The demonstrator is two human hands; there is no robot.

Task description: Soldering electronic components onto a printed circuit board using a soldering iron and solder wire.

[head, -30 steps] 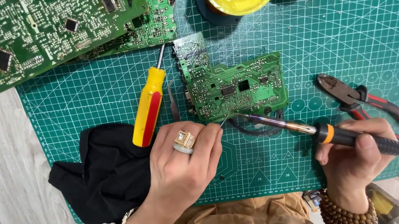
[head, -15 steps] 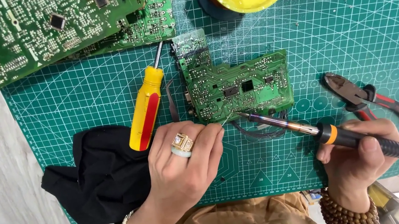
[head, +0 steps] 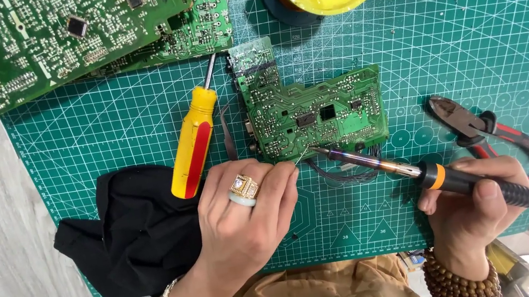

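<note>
The right hand grips a soldering iron, tip touching the near edge of the small circuit board mid-mat. The left hand pinches thin solder wire there. Lingering heat could lift a pad or bridge joints.

— What's being worked on?
— A small green circuit board, flat on the mat.
— And the tool?
— A black-and-orange soldering iron, slanted, its tip at the board's lower edge.

Bright even light, sharp focus, soft shadows under hands, overexposed glare at lower right corner
</note>
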